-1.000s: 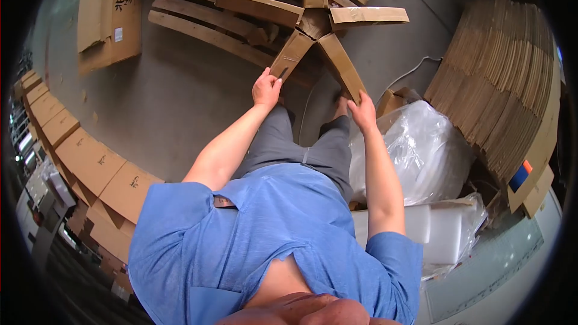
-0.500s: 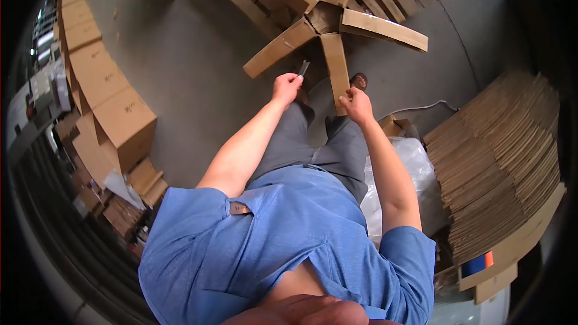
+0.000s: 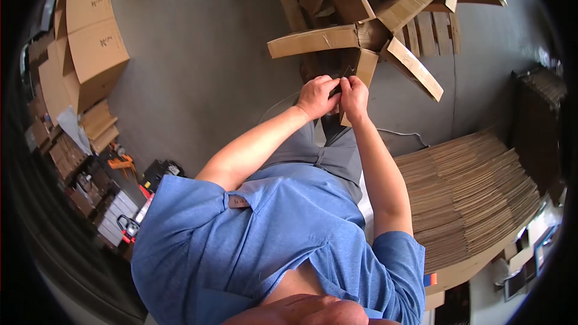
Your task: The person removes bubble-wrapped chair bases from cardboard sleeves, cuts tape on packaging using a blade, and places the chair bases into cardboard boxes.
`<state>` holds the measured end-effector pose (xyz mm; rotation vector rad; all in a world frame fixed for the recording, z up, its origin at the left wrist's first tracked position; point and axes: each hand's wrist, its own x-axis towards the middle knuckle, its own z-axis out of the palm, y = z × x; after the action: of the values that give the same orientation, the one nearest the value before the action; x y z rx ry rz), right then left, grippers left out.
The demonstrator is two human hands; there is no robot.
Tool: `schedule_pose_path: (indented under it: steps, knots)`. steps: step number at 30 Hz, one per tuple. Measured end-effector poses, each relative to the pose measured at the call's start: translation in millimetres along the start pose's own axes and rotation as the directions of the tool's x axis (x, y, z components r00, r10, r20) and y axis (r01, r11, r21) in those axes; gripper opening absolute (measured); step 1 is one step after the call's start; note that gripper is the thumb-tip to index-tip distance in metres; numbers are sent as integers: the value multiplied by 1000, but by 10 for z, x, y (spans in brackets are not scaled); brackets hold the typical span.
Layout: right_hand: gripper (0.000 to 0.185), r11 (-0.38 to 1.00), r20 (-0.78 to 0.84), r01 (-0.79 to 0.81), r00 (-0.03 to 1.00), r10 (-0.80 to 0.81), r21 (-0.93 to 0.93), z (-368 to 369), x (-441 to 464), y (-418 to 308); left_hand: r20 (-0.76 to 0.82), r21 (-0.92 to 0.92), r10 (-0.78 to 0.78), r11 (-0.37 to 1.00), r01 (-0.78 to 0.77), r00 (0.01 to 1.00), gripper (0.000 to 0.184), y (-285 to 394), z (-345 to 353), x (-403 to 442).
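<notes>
A star-shaped cardboard piece with several long arms (image 3: 312, 41) stands in front of me, above the pallet. My left hand (image 3: 318, 96) is closed round a small dark, thin tool (image 3: 347, 73), most of it hidden by the fingers. Right beside it, my right hand (image 3: 354, 97) is closed, with thumb and fingertips at the same tool. What exactly the right fingers grip is hidden. Both hands are over the cardboard arm that points toward me (image 3: 366, 70), and its lower end shows below them.
Wooden pallets (image 3: 426, 35) lie under the star. Stacked flat cardboard (image 3: 463, 198) stands at the right, near a white cable (image 3: 404, 134). Cartons (image 3: 96, 48) line the left side, with an orange tool (image 3: 122, 162) and a black case (image 3: 159, 173) below.
The star has turned and sits further right in view. My right hand has left the arm's end and met my left hand at the tool. The view has swung, shifting cartons and stack.
</notes>
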<state>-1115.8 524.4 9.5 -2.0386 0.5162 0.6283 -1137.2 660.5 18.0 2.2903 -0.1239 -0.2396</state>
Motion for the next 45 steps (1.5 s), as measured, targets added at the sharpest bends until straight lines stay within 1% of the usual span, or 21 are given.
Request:
schedule_pose_path:
  steps: [1, 2, 4, 5, 6, 8, 10, 12, 15, 19, 25, 27, 28, 30, 31, 32, 34, 37, 40, 44, 45]
  knots:
    - [29, 998, 22, -8, 1000, 10, -62, -35, 9, -143, -30, -25, 53, 998, -54, 998, 26, -105, -92, 11]
    - [29, 997, 30, 6, 1000, -4, -83, 2, 97, -186, -112, -10, 27, 1000, -29, 993, 32, -240, -167, 43]
    - [26, 960, 59, 179, 984, -170, -213, 40, 285, -163, -246, 68, -111, 989, 132, 963, 40, -631, -323, 126]
    - [21, 909, 121, 244, 969, -215, -337, 53, 416, -178, -274, 149, -192, 960, 239, 942, 45, -770, -426, 170]
    - [21, 902, 137, 251, 967, -215, -351, 78, 514, -295, -304, 223, -271, 912, 345, 913, 50, -898, -534, 230]
    - [16, 738, 240, 417, 909, -341, -530, 115, 746, -522, -285, 334, -339, 842, 424, 897, 60, -1162, -629, 320]
    - [15, 596, 364, 500, 866, -342, -628, 220, 1077, -648, -268, 341, -388, 818, 463, 882, 62, -1282, -652, 361]
    - [18, 539, 432, 579, 815, -386, -611, 335, 1348, -837, -49, 202, -525, 828, 523, 850, 59, -1366, -611, 355]
    - [19, 496, 571, 632, 767, -293, -596, 466, 1605, -1113, -202, 195, -465, 843, 501, 862, 51, -1405, -467, 278]
    - [23, 348, 750, 786, 606, -266, -511, 730, 1892, -1144, -360, 116, -445, 851, 513, 820, 41, -1386, -367, 256]
    - [22, 294, 821, 818, 550, -151, -494, 873, 1930, -1188, -409, 75, -513, 805, 588, 755, 34, -1349, -305, 330]
    - [22, 224, 866, 874, 471, -169, -432, 919, 1980, -1222, -420, 67, -512, 806, 588, 749, 34, -1366, -307, 336]
    - [22, 229, 865, 872, 473, -167, -432, 950, 2008, -1246, -416, 65, -513, 806, 588, 750, 34, -1374, -308, 339]
    - [22, -8, 937, 942, 333, -104, -335, 1026, 2011, -1336, -403, 64, -513, 810, 582, 758, 33, -1357, -312, 349]
    - [19, -53, 954, 955, 288, -80, -292, 1064, 2028, -1371, -386, 56, -530, 803, 593, 755, 32, -1356, -330, 358]
    - [19, -49, 952, 953, 293, -83, -298, 1079, 2026, -1421, -370, 49, -547, 796, 604, 751, 30, -1355, -347, 359]
    - [15, -217, 945, 935, 309, 110, -280, 1084, 2025, -1519, -354, 16, -549, 806, 591, 758, 27, -1374, -369, 352]
    - [13, -151, 930, 937, 336, 148, -314, 981, 2117, -1434, -366, -20, -504, 845, 535, 782, 25, -1339, -363, 313]
    - [12, -200, 931, 927, 344, 122, -317, 628, 2144, -1407, -424, -52, -431, 890, 454, 797, 27, -1327, -356, 234]
    - [12, -191, 895, 878, 447, 0, -439, -68, 2120, -1062, -428, -69, -367, 924, 375, 826, 32, -1253, -419, 93]
    - [11, -113, 878, 871, 468, -104, -477, -267, 2062, -980, -448, -7, -308, 940, 341, 840, 33, -1260, -452, 77]
